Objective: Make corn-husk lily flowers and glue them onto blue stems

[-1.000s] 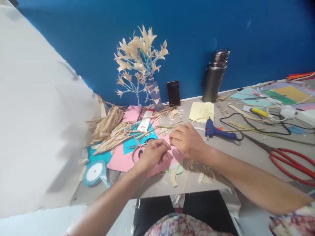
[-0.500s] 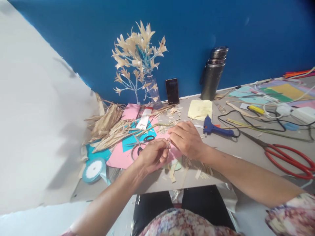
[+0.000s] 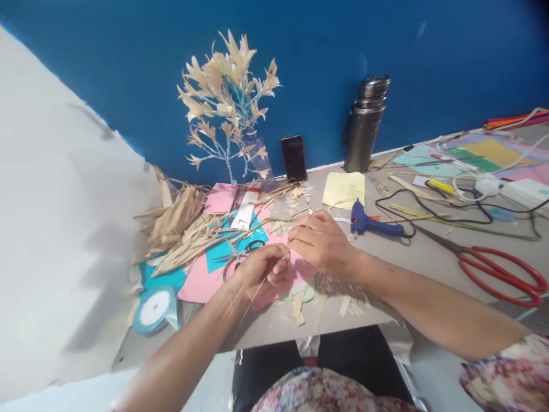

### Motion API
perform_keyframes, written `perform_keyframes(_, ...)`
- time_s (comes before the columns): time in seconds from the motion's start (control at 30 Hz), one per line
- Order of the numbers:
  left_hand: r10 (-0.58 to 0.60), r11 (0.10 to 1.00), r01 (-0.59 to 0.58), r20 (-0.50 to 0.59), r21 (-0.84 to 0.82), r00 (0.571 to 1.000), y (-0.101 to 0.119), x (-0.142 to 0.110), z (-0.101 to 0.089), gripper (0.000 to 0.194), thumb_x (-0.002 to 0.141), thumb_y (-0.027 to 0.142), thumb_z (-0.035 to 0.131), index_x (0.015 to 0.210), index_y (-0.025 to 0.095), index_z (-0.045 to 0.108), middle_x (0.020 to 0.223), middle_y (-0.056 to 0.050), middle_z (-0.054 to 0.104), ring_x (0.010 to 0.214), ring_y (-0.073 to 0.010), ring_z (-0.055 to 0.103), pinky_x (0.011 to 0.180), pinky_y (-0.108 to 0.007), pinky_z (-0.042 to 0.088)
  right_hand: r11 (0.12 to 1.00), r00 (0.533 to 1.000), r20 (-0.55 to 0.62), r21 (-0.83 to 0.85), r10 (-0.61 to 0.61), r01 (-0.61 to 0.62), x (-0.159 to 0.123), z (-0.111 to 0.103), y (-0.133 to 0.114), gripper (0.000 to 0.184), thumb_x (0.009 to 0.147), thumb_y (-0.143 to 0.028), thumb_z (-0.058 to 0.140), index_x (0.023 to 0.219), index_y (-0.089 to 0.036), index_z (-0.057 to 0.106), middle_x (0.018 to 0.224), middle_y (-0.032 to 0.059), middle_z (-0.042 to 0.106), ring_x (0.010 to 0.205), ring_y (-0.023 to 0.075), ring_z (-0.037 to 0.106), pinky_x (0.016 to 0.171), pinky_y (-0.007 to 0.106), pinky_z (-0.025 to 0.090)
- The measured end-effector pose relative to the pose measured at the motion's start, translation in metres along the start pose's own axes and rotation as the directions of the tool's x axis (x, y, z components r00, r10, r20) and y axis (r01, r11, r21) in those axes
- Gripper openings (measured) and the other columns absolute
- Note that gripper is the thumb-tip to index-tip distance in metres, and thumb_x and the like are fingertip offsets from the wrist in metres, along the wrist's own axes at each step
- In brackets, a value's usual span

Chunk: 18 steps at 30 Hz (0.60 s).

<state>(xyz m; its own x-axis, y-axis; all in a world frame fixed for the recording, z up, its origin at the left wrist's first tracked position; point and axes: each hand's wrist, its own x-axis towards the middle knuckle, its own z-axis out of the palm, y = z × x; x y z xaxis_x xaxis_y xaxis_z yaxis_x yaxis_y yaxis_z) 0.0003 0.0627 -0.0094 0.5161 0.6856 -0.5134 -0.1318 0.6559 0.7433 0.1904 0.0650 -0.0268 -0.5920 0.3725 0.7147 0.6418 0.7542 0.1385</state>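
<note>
My left hand is closed in a pinch on a thin wire, whose upper end looks pale blue. The wire slants down past my palm toward the table's front edge. Against that upper end my right hand is pinched too, its fingertips partly hidden. Small scissors with black handles lie just left of my left hand, on pink and blue sheets. A blue glue gun rests right of my right hand. Pale shavings and strips are scattered below both hands.
Dried husks and a blue ribbon spool lie left. Husk flowers in a clear bottle, a phone and a steel flask stand by the wall. Large red-handled scissors and cables lie right.
My hands stay together while the fingers shift slightly. The wire now shows as a long line below my left hand. The view has shifted a little, moving the scene leftward.
</note>
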Motion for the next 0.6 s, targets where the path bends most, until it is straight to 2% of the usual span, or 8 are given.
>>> perform_keyframes(0.1, 0.01, 1.0, -0.009, 0.049, -0.011, 0.999, 0.003, 0.004, 0.001, 0.016, 0.072, 0.019, 0.062, 0.06, 0.016, 0.053, 0.041, 0.005, 0.04, 0.034, -0.0045, 0.027, 0.038, -0.018, 0.021, 0.999, 0.998, -0.048, -0.002, 0.045, -0.045, 0.0, -0.001, 0.002, 0.028, 0.103, -0.015, 0.052, 0.082, -0.018, 0.07, 0.092, 0.0033, 0.075, 0.095, 0.0204, 0.053, 0.082, 0.038, 0.031)
perform_keyframes(0.2, 0.185, 0.982, -0.184, -0.032, 0.041, 0.982, 0.002, 0.009, 0.003, 0.017, 0.072, 0.019, 0.065, 0.062, 0.017, 0.05, 0.041, 0.008, 0.038, 0.036, -0.0039, 0.025, 0.041, -0.018, 0.019, 0.995, 0.99, -0.104, 0.006, 0.095, -0.095, 0.0, -0.001, 0.002, 0.022, 0.101, -0.014, 0.054, 0.088, -0.019, 0.072, 0.108, 0.0055, 0.076, 0.1, 0.0215, 0.055, 0.084, 0.038, 0.034)
perform_keyframes(0.27, 0.363, 0.931, -0.353, -0.137, 0.094, 0.922, 0.0, 0.014, 0.003, 0.02, 0.073, 0.023, 0.067, 0.065, 0.018, 0.05, 0.043, 0.009, 0.036, 0.038, -0.004, 0.024, 0.043, -0.018, 0.019, 0.981, 0.973, -0.135, 0.085, 0.187, -0.177, 0.001, 0.0, 0.0, 0.02, 0.1, -0.015, 0.054, 0.092, -0.019, 0.072, 0.112, 0.0078, 0.076, 0.099, 0.0219, 0.058, 0.085, 0.038, 0.038)
perform_keyframes(0.33, 0.486, 0.874, -0.464, -0.21, 0.146, 0.849, -0.002, 0.018, 0.0, 0.022, 0.076, 0.03, 0.068, 0.068, 0.019, 0.051, 0.044, 0.01, 0.036, 0.04, -0.0048, 0.025, 0.044, -0.018, 0.021, 0.901, 0.919, -0.101, 0.264, 0.381, -0.344, 0.002, 0.003, -0.001, 0.017, 0.098, -0.018, 0.056, 0.09, -0.019, 0.071, 0.099, 0.0082, 0.076, 0.091, 0.0214, 0.06, 0.082, 0.037, 0.041)
perform_keyframes(0.4, 0.543, 0.839, -0.506, -0.232, 0.201, 0.807, -0.004, 0.021, -0.004, 0.023, 0.078, 0.033, 0.068, 0.069, 0.019, 0.051, 0.046, 0.01, 0.038, 0.042, -0.0057, 0.028, 0.046, -0.019, 0.024, 0.662, 0.802, 0.089, 0.514, 0.591, -0.545, 0.004, 0.007, -0.002, 0.014, 0.096, -0.027, 0.061, 0.088, -0.019, 0.069, 0.084, 0.0054, 0.073, 0.077, 0.0192, 0.06, 0.073, 0.034, 0.044)
perform_keyframes(0.47, 0.571, 0.814, -0.51, -0.224, 0.278, 0.789, -0.007, 0.022, -0.007, 0.023, 0.079, 0.034, 0.067, 0.068, 0.019, 0.053, 0.047, 0.009, 0.04, 0.044, -0.0065, 0.031, 0.048, -0.02, 0.027, 0.277, 0.647, 0.368, 0.684, 0.668, -0.675, 0.006, 0.013, -0.003, 0.024, 0.092, -0.042, 0.065, 0.087, -0.018, 0.069, 0.074, 0.0021, 0.068, 0.064, 0.0157, 0.056, 0.062, 0.029, 0.043)
perform_keyframes(0.53, 0.571, 0.803, -0.485, -0.215, 0.346, 0.792, -0.01, 0.022, -0.006, 0.023, 0.079, 0.034, 0.068, 0.068, 0.019, 0.055, 0.047, 0.008, 0.042, 0.045, -0.0073, 0.033, 0.048, -0.021, 0.027, -0.062, 0.528, 0.554, 0.726, 0.643, -0.685, 0.008, 0.019, -0.004, 0.037, 0.086, -0.054, 0.068, 0.08, -0.018, 0.067, 0.065, -0.0016, 0.061, 0.055, 0.0122, 0.049, 0.054, 0.026, 0.038)
perform_keyframes(0.6, 0.54, 0.818, -0.444, -0.224, 0.365, 0.811, -0.015, 0.021, -0.003, 0.022, 0.079, 0.034, 0.069, 0.068, 0.019, 0.056, 0.046, 0.007, 0.042, 0.045, -0.008, 0.034, 0.048, -0.021, 0.026, -0.226, 0.453, 0.61, 0.724, 0.65, -0.651, 0.008, 0.024, -0.005, 0.042, 0.077, -0.058, 0.075, 0.07, -0.018, 0.063, 0.057, -0.0048, 0.054, 0.051, 0.0101, 0.044, 0.052, 0.024, 0.035)
